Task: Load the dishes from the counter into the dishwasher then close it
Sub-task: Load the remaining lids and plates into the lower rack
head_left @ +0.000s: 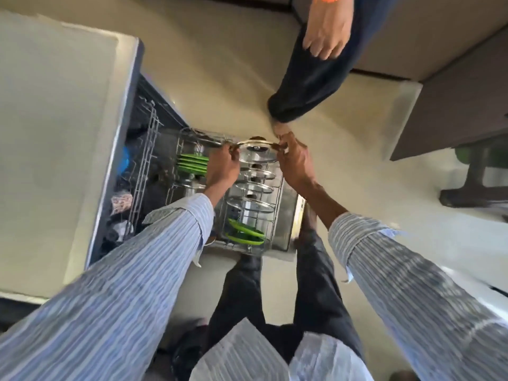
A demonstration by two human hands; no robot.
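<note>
Both hands are on a glass lid (257, 152) over the pulled-out lower rack (277, 204): left hand (223, 167) pinches one edge, right hand (294, 160) the other. More lids and green plates (192, 165) sit in the rack. Someone else's leg (305, 78) stands nearby.

Both hands, left hand (222, 167), right hand (295, 163), gripping a glass lid (258, 152) over the rack (277, 215), upright lids (254, 188) crowding beneath, green plates (192, 165) just left, bystander's leg (305, 83) beyond, bare floor (357, 171) rightward
</note>
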